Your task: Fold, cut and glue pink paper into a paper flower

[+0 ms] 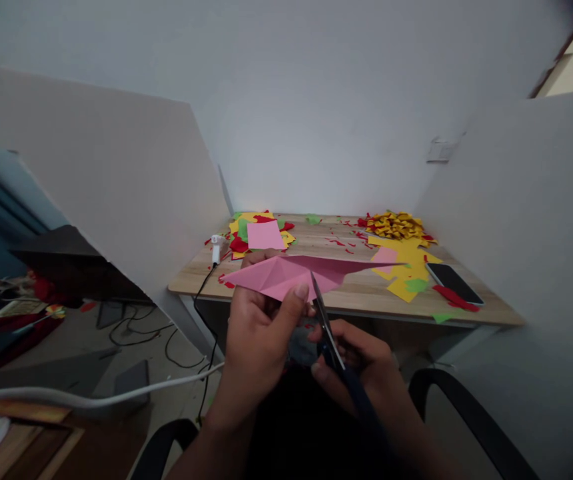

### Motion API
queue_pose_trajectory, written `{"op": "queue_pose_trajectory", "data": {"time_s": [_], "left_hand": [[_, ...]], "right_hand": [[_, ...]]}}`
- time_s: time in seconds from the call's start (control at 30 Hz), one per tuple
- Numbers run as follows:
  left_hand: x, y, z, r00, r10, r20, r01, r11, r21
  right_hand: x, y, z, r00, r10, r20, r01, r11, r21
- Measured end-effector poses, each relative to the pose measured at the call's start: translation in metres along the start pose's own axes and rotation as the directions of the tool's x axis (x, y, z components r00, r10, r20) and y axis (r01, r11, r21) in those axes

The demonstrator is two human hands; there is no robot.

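Note:
A creased sheet of pink paper, partly folded, is held up in front of the desk. My left hand is closed on its lower edge, thumb on the near side and the other fingers behind. In my right hand are scissors with dark handles. Their metal blades point up and reach the paper's lower edge just right of my left thumb. Whether the blades have paper between them I cannot tell.
On the wooden desk lie a flat pink square over coloured scraps, a white charger with black cable, a heap of yellow folded pieces, yellow paper and a phone. Panels stand at both sides.

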State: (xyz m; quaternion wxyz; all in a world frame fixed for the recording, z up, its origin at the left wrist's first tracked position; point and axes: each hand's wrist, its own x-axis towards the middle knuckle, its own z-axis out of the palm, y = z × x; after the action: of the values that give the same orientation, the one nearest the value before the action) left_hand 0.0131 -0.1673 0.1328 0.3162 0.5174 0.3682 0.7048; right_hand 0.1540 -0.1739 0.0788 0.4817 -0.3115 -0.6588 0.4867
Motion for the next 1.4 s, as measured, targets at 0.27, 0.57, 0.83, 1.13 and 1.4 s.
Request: {"op": "queue_pose_trajectory", "data": {"time_s": [0.27, 0.57, 0.83, 1.13, 1.4], "left_hand": [[0.0, 0.002, 0.001, 1.0, -0.018, -0.003, 0.018, 1.0, 0.022], [0.0, -0.002, -0.001, 1.0, -0.003, -0.024, 0.003, 1.0, 0.018], [0.002, -0.003, -0.001, 0.999, -0.047, 0.028, 0.047, 0.998, -0.028], [0.0, -0.001, 0.0, 0.999, -0.02, 0.032, 0.022, 0.998, -0.057], [-0.002, -0.006, -0.004, 0.999, -0.028, -0.032, 0.029, 0.999, 0.017]], "right_hand": [[0.005, -0.006, 0.0, 0.999, 0.033, 0.033, -0.031, 0.998, -0.058], [0.007, 0.0, 0.0, 0.999, -0.007, 0.04, 0.009, 0.999, -0.052], [0.004, -0.002, 0.0, 0.996, 0.033, 0.082, -0.028, 0.997, -0.065], [0.009, -0.004, 0.002, 0.996, -0.054, 0.066, 0.059, 0.996, -0.067], [0.009, 0.007, 0.0, 0.997, -0.067, 0.041, 0.07, 0.992, -0.102]]}}
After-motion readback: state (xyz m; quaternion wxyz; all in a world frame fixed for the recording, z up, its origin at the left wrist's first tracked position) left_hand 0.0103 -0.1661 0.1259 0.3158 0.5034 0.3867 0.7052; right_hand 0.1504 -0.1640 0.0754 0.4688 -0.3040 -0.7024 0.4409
